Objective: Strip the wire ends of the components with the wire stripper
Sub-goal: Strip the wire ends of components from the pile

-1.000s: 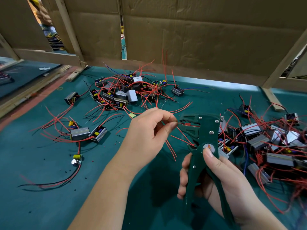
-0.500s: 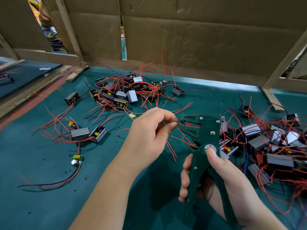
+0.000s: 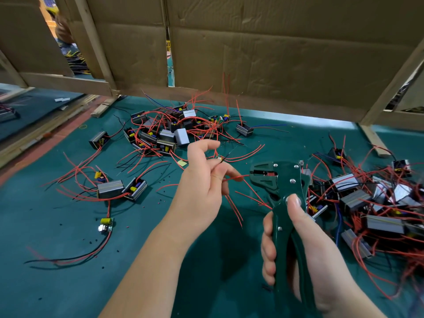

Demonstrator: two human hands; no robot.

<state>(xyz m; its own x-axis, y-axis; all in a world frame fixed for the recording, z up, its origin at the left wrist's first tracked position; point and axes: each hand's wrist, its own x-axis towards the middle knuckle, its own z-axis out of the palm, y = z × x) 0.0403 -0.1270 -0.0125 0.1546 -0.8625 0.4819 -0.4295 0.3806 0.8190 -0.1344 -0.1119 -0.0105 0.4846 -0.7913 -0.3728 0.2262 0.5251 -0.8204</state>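
Left hand (image 3: 202,182) shifted back from stripper (image 3: 284,180), index lifted; pinches red wire (image 3: 238,177), tip at jaw mouth. Right hand (image 3: 307,244) wraps handles, thumb on pivot. Keep wire straight, seat tip fully, hold firm, squeeze one clean stroke. Other components (image 3: 165,136) piled on mat (image 3: 68,283) behind.

Your bench and its surroundings.
You face a cardboard wall (image 3: 275,53) set on a wooden frame (image 3: 66,82) along the far edge of a green mat (image 3: 46,283). Through the gap at upper left you can see part of a person (image 3: 60,31) behind the wall. A yellow rubber band (image 3: 83,126) lies on the mat near its left edge, and a small yellow scrap (image 3: 182,163) lies nearer the middle. Tiny black specks (image 3: 90,242) are scattered about. To your left, a second mat (image 3: 34,106) carries white scraps (image 3: 62,99).
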